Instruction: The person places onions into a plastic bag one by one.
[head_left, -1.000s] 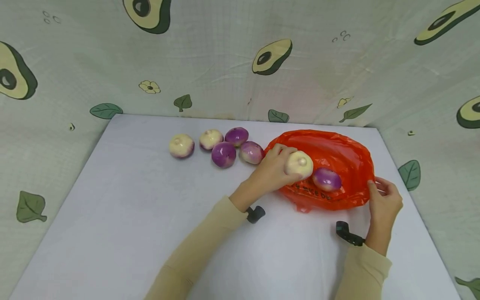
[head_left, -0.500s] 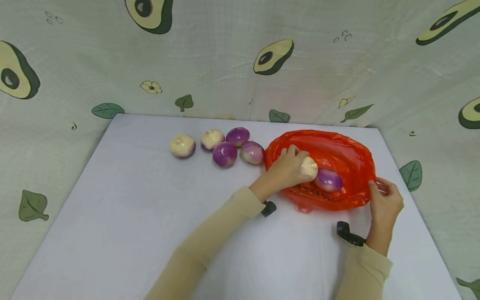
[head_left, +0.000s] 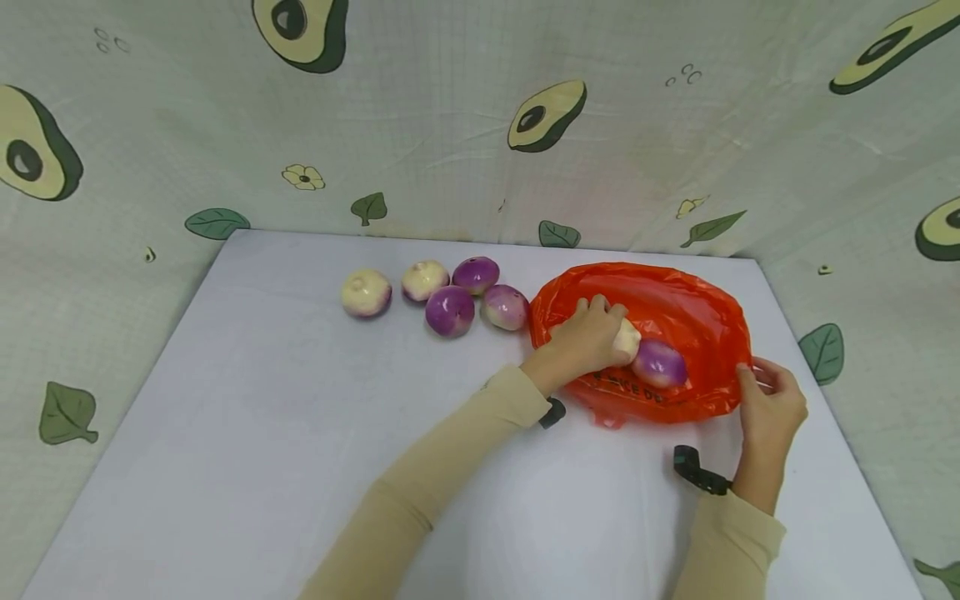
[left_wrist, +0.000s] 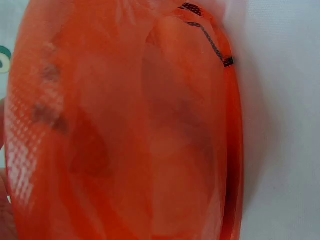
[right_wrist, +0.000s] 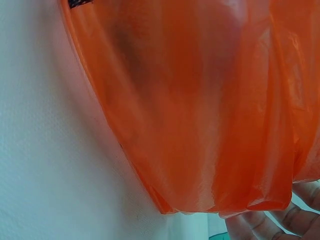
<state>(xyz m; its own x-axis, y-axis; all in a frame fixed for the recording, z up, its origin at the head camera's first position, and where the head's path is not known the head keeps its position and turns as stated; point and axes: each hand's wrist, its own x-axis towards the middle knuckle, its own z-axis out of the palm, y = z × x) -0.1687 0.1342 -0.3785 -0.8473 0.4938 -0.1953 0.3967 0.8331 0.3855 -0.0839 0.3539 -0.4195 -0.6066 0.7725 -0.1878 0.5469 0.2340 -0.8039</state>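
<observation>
In the head view my left hand [head_left: 587, 337] reaches inside the mouth of a red plastic bag [head_left: 705, 325]. It grips a white turnip [head_left: 627, 340], mostly hidden behind the fingers. Beside it in the bag lies a purple turnip [head_left: 660, 363]. My right hand [head_left: 772, 400] pinches the bag's right rim between thumb and fingers. The bag [left_wrist: 125, 125] fills most of the left wrist view. In the right wrist view the right hand's fingers [right_wrist: 295, 217] show at the bag's lower edge.
Left of the bag, several purple-and-white turnips [head_left: 450, 312] form a loose cluster. One pale turnip [head_left: 366, 293] lies a little apart at the left. Everything rests on a white table [head_left: 262, 433], with an avocado-print cloth [head_left: 427, 108] behind it.
My left hand has moved right and deeper into the bag with the white turnip, bringing it close to the purple one. The right hand stays on the rim.
</observation>
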